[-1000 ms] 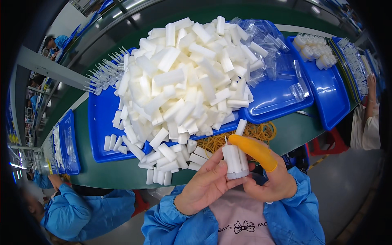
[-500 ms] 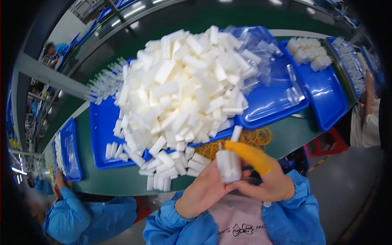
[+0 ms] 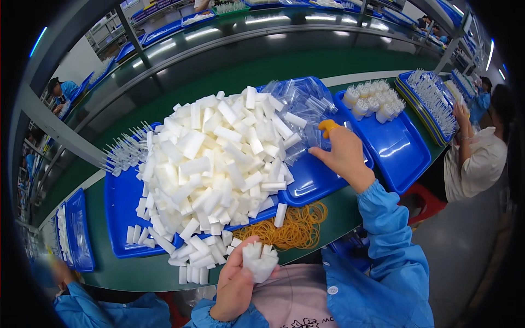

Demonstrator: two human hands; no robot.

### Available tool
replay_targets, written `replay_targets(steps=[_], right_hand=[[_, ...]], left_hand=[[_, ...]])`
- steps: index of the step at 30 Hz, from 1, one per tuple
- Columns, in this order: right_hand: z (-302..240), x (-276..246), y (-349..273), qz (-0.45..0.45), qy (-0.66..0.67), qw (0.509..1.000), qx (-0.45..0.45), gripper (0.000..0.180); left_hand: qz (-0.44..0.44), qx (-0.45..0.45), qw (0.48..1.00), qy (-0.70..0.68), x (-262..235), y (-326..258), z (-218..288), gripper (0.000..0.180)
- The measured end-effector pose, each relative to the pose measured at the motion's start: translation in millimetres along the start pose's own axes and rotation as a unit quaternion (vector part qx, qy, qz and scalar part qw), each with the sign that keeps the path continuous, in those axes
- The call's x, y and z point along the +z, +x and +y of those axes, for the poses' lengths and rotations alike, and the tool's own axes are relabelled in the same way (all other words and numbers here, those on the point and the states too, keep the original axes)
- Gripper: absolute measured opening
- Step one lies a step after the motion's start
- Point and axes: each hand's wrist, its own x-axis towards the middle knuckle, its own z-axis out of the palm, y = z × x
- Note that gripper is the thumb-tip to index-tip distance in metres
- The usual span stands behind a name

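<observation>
Looked like a factory assembly line: long green workbench (image 3: 328,213), blue trays (image 3: 402,150) heaped with identical white plastic pieces (image 3: 213,164), seated co-workers (blue smocks) along it, strip lights overhead.

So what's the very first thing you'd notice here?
The huge heap of white plastic pieces piled on a blue tray mid-table. Next, the left hand at the bottom clutching a bundle of white pieces, and the right hand, wearing an orange finger cover, reaching toward clear bags.
</observation>
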Motion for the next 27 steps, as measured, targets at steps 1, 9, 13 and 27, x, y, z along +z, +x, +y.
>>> replay_targets(steps=[1, 9, 13, 27], right_hand=[[1.6, 4.9, 1.4, -0.014, -0.025, 1.0, -0.01, 0.041], [1.2, 1.1, -27.0, -0.069, -0.005, 0.996, -0.059, 0.04], [11.9, -8.1, -40.5, -0.008, 0.045, 0.996, -0.071, 0.038], [-91.0, -37.8, -129.4, 0.054, 0.585, 0.805, 0.077, 0.031]], left_hand=[[-0.017, -0.01, 0.998, -0.065, -3.7, -0.7, 1.1, 0.064], [0.059, 0.058, 0.996, -0.013, -12.2, -12.7, -2.7, 0.061], [0.081, 0.036, 0.995, 0.038, -9.2, -10.4, -1.7, 0.07], [0.087, 0.143, 0.974, 0.154, -22.8, -1.6, -15.4, 0.051]])
